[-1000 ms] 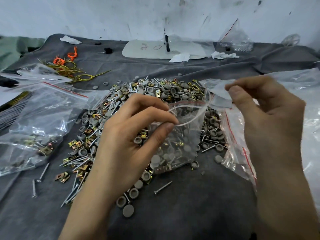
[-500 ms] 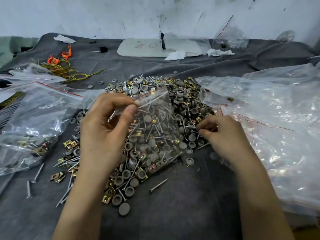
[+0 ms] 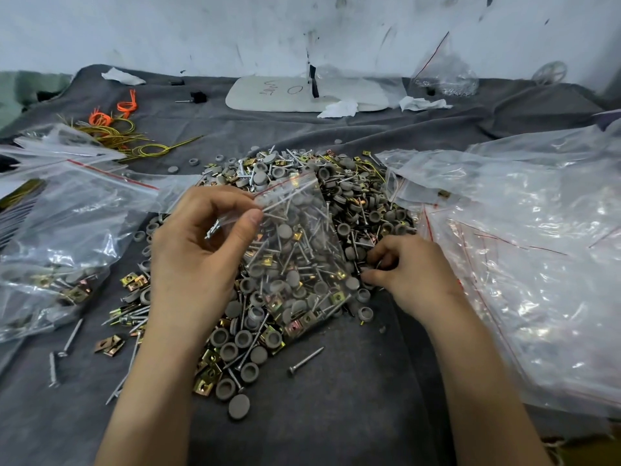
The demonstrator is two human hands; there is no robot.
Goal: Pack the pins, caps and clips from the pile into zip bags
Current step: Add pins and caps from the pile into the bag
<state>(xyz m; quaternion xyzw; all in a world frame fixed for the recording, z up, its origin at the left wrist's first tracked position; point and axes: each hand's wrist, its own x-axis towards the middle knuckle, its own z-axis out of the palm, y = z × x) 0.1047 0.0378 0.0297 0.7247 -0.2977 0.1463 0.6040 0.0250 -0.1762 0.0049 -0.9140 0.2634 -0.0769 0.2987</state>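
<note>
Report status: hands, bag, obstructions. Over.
Left grip pinches zip bag over pile. Right grip curled into pile, catch unseen. Spare bags crowd right side.

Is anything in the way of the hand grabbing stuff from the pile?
Nothing visible is. The right hand is in the pile, with its fingers on the pieces. The bag, pinched by the left hand, is just beside it, over the pile.

The right hand (image 3: 408,269) curls over the pile (image 3: 353,203), hiding any held piece.
</note>
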